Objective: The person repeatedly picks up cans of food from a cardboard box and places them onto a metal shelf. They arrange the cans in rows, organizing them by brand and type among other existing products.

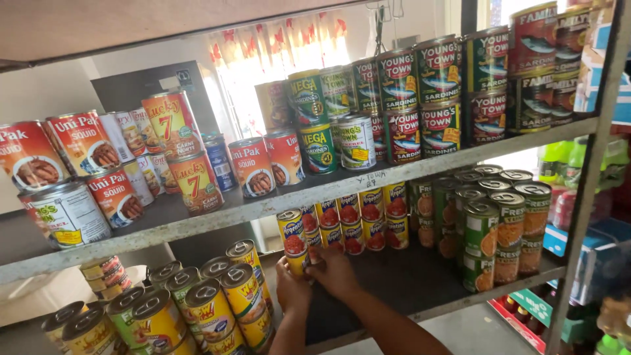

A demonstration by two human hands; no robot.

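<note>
Behind grey shelves (420,161) (packed with cans (292,231)), curtained window (276,46).

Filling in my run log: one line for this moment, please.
left hand: on lower yellow can | right hand: same stack | place: lower shelf

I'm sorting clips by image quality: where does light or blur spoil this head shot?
Head view: the bright curtained window behind the upper shelf is blown out; the lower shelf board sits in shadow, dimming both hands at the yellow-and-red labelled tin cans; the yellow cans bottom left are soft and stretched toward the corner; the grey metal upright leans.
</note>
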